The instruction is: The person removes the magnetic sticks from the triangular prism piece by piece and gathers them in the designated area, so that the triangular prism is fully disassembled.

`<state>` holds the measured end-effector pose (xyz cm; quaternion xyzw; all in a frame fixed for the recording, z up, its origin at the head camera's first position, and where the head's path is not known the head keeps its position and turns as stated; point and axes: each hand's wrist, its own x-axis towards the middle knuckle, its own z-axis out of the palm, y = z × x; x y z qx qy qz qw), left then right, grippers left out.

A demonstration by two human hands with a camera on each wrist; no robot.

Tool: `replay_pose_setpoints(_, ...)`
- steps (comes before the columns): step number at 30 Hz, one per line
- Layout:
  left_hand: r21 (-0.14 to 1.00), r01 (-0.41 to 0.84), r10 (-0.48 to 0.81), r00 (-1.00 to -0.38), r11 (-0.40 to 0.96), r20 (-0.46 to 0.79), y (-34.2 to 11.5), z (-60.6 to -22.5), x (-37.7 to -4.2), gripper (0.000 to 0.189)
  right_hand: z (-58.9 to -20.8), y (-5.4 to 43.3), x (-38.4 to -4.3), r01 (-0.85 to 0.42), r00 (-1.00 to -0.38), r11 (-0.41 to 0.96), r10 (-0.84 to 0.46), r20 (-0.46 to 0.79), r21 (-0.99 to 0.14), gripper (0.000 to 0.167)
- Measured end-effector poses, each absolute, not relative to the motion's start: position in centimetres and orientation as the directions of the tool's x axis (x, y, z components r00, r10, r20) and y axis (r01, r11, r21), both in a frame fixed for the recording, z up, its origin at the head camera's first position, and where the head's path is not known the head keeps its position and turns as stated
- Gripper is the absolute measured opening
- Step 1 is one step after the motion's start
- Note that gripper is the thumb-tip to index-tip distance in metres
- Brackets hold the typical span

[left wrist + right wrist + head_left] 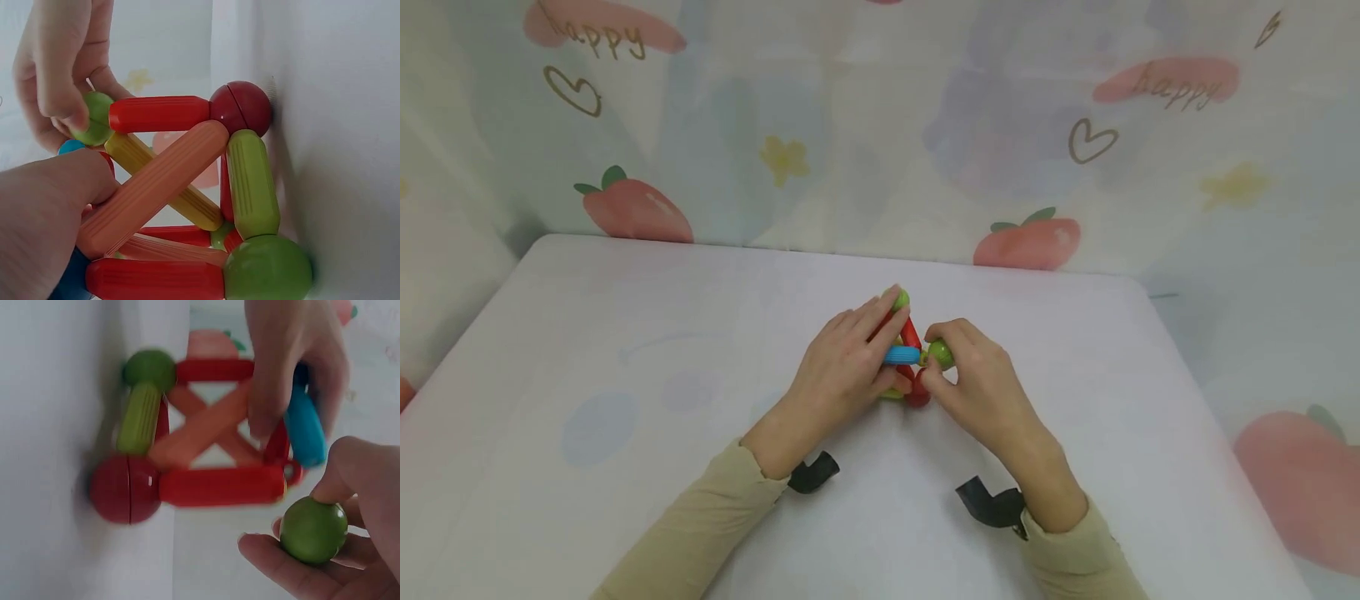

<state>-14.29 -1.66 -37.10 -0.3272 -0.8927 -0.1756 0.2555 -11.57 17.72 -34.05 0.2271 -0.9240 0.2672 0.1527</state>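
Observation:
A frame of ball-and-rod construction toy pieces stands upright on the table, with red rods [159, 114], an orange diagonal rod [156, 187], light green rods [253, 187] and a dark red ball [127, 489] at a lower corner. My left hand [846, 354] holds the top of the frame, its thumb and fingers around the upper end by a light blue rod [305, 428]. My right hand [981, 379] pinches a green ball [314, 530] between thumb and fingers, close beside the upper near end of the frame. Another green ball [901, 299] shows past my left fingertips.
The frame stands on a white-covered table [685, 500]. Behind rises a backdrop cloth [865, 183] printed with strawberries and hearts. Black curved pieces hang at both wrists, a left one [814, 473] and a right one [992, 504].

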Motion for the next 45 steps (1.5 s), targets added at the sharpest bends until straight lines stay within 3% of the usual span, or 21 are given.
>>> replay_pose_setpoints(6, 0.167, 0.676, 0.497, -0.666, 0.718, 0.557, -1.8, -37.0, -14.2, 0.08, -34.1, 18.8, -12.1, -0.47, -0.851, 0.778, -0.273, 0.449, -0.416, 0.022)
replay_pose_setpoints(12, 0.173, 0.68, 0.494, -0.661, 0.713, 0.565, -1.8, -37.1, -14.2, 0.082, -34.6, 19.7, -12.7, -0.429, -0.874, 0.807, -0.258, 0.412, -0.406, 0.024)
replay_pose_setpoints(30, 0.177, 0.676, 0.49, -0.666, 0.715, 0.563, -1.6, -37.3, -14.2, 0.082, -35.8, 21.7, -15.5, -0.405, -0.908, 0.847, -0.327, 0.263, -0.345, 0.038)
replay_pose_setpoints(41, 0.177, 0.676, 0.495, -0.669, 0.716, 0.555, -1.6, -37.3, -14.3, 0.082, -35.9, 22.7, -16.9, -0.387, -0.908, 0.881, -0.313, 0.279, -0.271, 0.039)
replay_pose_setpoints(45, 0.171, 0.679, 0.495, -0.661, 0.714, 0.564, -1.5, -37.3, -14.2, 0.074, -35.7, 22.9, -17.5, -0.377, -0.91, 0.898, -0.313, 0.27, -0.229, 0.038)
